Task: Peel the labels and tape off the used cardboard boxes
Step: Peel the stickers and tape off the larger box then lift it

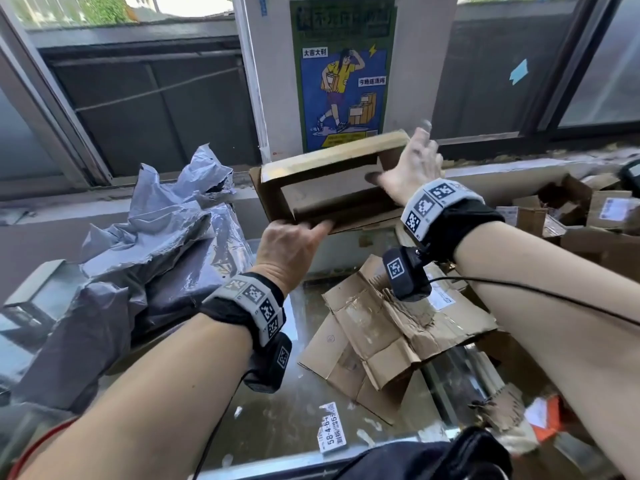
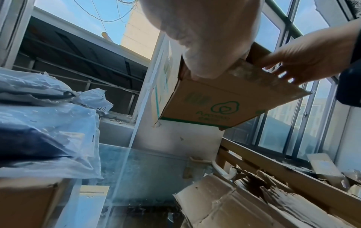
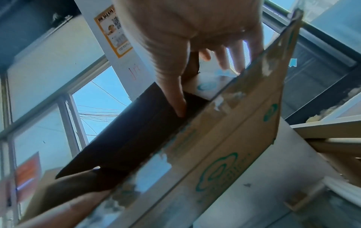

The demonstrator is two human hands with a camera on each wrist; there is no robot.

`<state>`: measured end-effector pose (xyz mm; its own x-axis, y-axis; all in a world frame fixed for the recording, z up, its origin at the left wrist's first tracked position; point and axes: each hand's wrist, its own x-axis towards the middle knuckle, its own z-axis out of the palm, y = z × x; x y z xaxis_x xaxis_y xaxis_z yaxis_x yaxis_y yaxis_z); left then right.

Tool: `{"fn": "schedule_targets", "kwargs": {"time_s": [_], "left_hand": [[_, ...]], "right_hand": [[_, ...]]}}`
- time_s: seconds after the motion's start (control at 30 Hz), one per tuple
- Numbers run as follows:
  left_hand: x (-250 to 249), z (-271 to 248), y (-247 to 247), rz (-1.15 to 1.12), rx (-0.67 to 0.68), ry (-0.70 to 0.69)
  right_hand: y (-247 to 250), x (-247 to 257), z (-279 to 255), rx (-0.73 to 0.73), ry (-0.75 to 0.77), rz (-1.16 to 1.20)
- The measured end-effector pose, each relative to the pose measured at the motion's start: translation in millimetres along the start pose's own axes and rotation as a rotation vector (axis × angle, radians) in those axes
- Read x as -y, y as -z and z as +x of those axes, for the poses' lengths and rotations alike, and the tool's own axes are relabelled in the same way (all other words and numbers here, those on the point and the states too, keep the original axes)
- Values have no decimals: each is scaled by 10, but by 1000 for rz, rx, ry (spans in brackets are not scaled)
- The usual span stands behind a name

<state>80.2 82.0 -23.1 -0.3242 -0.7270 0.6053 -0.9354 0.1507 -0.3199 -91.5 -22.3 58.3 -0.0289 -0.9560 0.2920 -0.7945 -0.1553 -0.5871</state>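
Note:
A brown cardboard box (image 1: 332, 161) with green print, open at both ends, is held in the air before the window pillar. My left hand (image 1: 291, 244) grips its near lower-left edge, thumb over the rim; the left wrist view shows this hand (image 2: 205, 38) curled on the box (image 2: 215, 104) corner. My right hand (image 1: 412, 164) is at the right end, thumb laid straight inside, fingers spread outside. From the right wrist, that hand (image 3: 195, 30) reaches over the box (image 3: 224, 146), and white torn tape residue (image 3: 220, 101) runs along its edge.
Crumpled grey plastic mailer bags (image 1: 156, 244) pile up at the left. Torn flattened cardboard (image 1: 391, 323) and a peeled label (image 1: 330, 427) lie on the glass table (image 1: 277, 393). More labelled boxes (image 1: 609, 209) sit at the right, and a poster (image 1: 343, 71) hangs on the pillar.

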Motion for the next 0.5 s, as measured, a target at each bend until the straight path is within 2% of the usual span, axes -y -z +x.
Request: {"fn": "schedule_targets", "kwargs": {"time_s": [0.17, 0.37, 0.5], "left_hand": [[-6, -39, -35, -25, 28, -7], [88, -138, -141, -57, 46, 87], [116, -88, -176, -33, -167, 126]], "right_hand": [[-69, -127, -38, 33, -38, 10], [-58, -168, -2, 129, 70, 187], [-45, -269, -55, 209, 139, 175]]}}
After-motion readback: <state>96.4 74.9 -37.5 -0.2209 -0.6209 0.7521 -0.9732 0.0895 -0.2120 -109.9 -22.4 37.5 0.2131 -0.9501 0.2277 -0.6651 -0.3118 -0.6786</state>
